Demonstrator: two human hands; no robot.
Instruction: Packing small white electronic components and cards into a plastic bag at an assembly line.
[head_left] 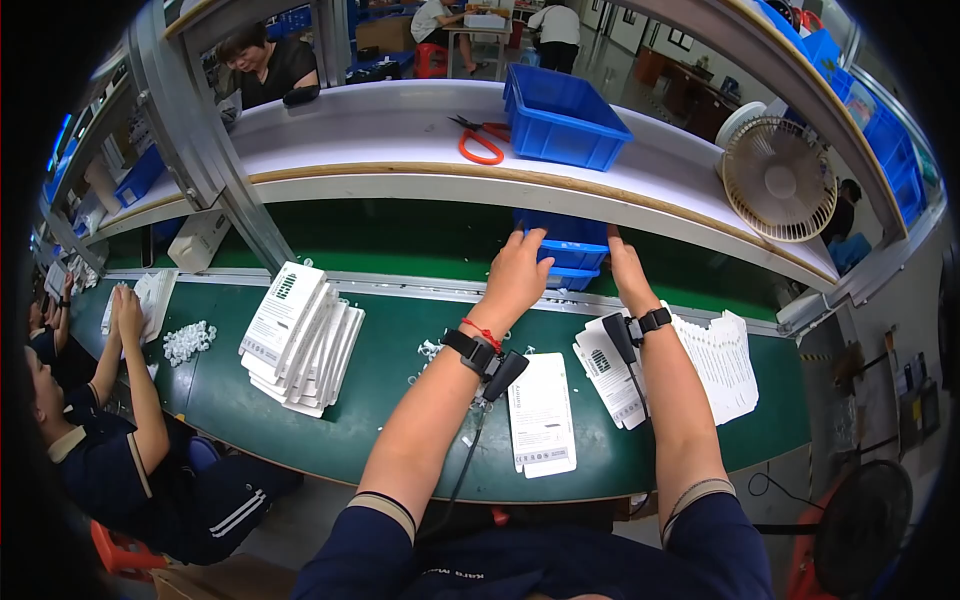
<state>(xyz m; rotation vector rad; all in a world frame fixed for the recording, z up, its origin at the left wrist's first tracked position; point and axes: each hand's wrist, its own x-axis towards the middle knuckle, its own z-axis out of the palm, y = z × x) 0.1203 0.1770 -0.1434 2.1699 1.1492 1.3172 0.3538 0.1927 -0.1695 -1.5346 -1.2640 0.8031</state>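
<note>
Left fingers (pixel 530 238), right fingers (pixel 617 245) flank stacked blue bins (pixel 572 254); grip unclear; contents unclear

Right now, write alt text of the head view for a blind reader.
A person's left hand and right hand flank blue bins beneath a shelf at the far edge of a green worktable. A pile of white cards lies left, more cards fan out right, and a single card lies between the forearms.
</note>
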